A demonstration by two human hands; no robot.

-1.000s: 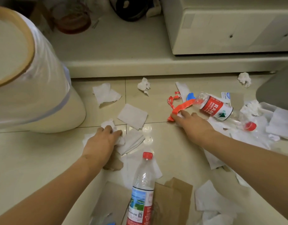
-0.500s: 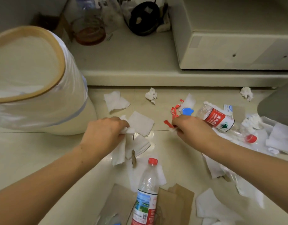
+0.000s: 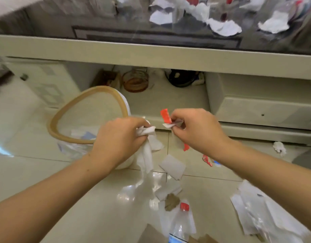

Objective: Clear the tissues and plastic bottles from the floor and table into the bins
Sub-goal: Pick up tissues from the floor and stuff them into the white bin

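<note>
My left hand point(image 3: 121, 137) grips a bunch of white tissues point(image 3: 147, 151) that hang down from it, raised above the floor just right of the bin point(image 3: 70, 130), a white bag-lined bin with a tan rim. My right hand point(image 3: 196, 128) pinches a red plastic strip point(image 3: 165, 115) together with a scrap of tissue. More tissues point(image 3: 172, 166) lie on the floor below the hands. A plastic bottle point(image 3: 182, 223) with a red cap lies at the bottom centre. Crumpled tissues point(image 3: 223, 28) and bottles sit on the glossy table top above.
A low cream shelf unit point(image 3: 256, 109) runs behind the hands, with a jar point(image 3: 135, 81) and a dark object on it. Brown cardboard point(image 3: 151, 234) lies at the bottom edge. Plastic wrap and paper point(image 3: 260, 214) lie on the floor at right. A crumpled tissue point(image 3: 279, 148) sits by the unit.
Both hands have lifted off the floor with their loads, the left carrying tissues, the right the red strip. The view has tilted up, revealing the table top.
</note>
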